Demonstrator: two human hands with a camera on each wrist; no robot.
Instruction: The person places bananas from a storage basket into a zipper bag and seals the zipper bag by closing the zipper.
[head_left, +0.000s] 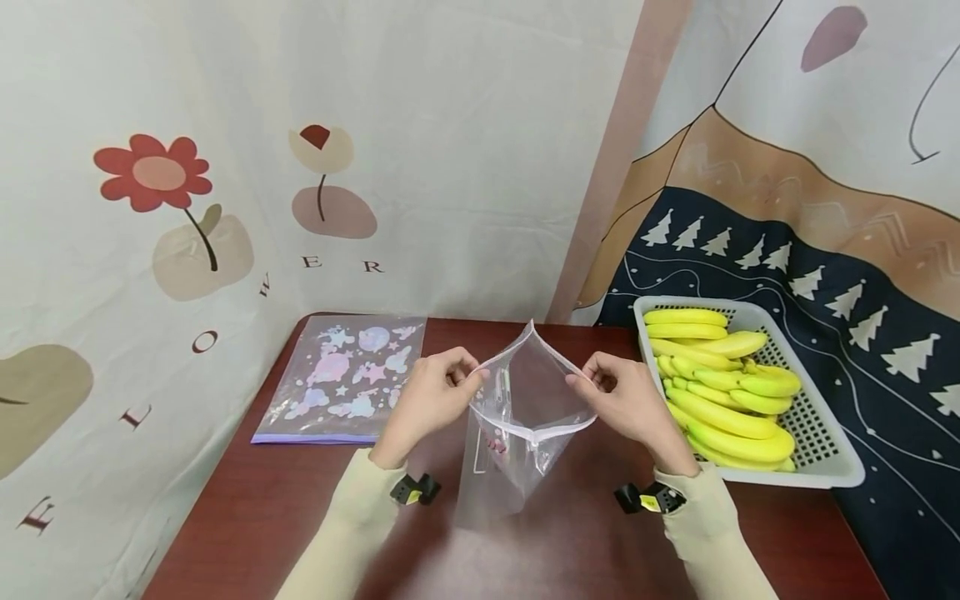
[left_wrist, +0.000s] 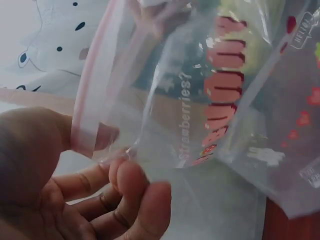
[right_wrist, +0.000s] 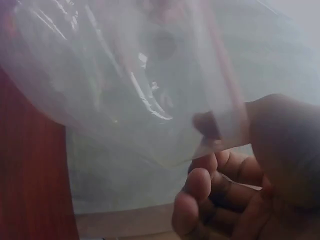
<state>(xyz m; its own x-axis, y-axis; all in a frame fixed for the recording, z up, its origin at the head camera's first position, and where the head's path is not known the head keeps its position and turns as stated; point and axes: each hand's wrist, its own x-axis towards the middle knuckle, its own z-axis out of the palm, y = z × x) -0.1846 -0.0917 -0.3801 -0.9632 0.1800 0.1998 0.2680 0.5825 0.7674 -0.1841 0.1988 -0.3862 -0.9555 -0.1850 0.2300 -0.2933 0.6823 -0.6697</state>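
Note:
A clear zip bag (head_left: 517, 454) hangs mouth up between my two hands, its white-edged mouth spread wide in the head view. My left hand (head_left: 437, 393) pinches the left side of the rim between thumb and fingers. On the opposite side my right hand (head_left: 626, 398) pinches the rim the same way. Red lettering and the word "Strawberries?" show on the bag (left_wrist: 225, 75) in the left wrist view. Seen from the right wrist, the thumb and fingertips of the right hand (right_wrist: 225, 170) grip the bag's pinkish edge, and the plastic bulges outward.
A grey plastic basket (head_left: 832, 433) holding several bananas (head_left: 720, 400) stands at the right of the brown table (head_left: 562, 550). At the back left lies a flat zip bag (head_left: 341, 371) with pastel star and planet prints and a purple edge. Printed cloth (head_left: 465, 150) hangs behind.

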